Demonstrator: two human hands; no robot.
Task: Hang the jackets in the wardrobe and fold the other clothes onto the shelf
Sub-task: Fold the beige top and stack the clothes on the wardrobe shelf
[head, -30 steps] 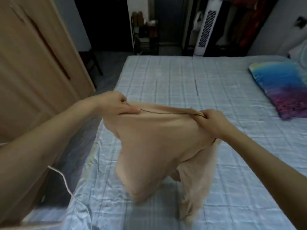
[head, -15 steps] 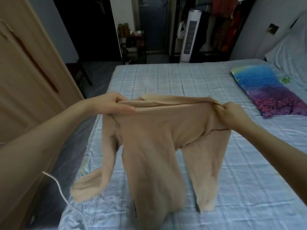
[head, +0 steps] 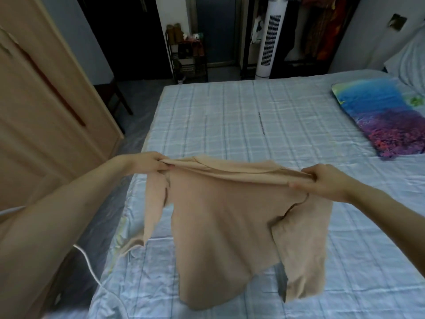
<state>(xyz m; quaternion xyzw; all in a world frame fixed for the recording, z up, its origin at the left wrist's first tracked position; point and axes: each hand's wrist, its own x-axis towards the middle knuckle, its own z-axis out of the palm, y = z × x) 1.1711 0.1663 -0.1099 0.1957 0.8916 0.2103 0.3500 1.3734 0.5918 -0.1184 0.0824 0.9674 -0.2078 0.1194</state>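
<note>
I hold a beige long-sleeved soft-knit top (head: 220, 217) stretched out in the air over the near part of the bed, at about 6 o'clock in my view. My left hand (head: 147, 164) has its fingers (head: 164, 168) clenched round the bunched shoulder at 9 o'clock, and my right hand (head: 326, 180) pinches the other shoulder at 3 o'clock. The body of the top hangs down between my hands, one sleeve dangling below each grip, the lower hem close over the bedding. The bed (head: 230, 116) wears a pale blue checked quilted sheet and fills the middle of the room. At 2 o'clock a pillow printed in blue and purple (head: 381, 116) lies on the bed near a white striped pillow (head: 411, 58). At 9 to 10 o'clock stands a light wooden wardrobe (head: 46, 100), its doors closed. At 12 o'clock, beyond the foot of the bed, stands a dark metal rack of small items (head: 188, 56), and just right of it a white tower fan (head: 269, 42). At 1 o'clock red and orange clothes (head: 322, 26) hang in a dark recess. A thin white cable (head: 88, 263) trails at 7 o'clock beside my left forearm.
</note>
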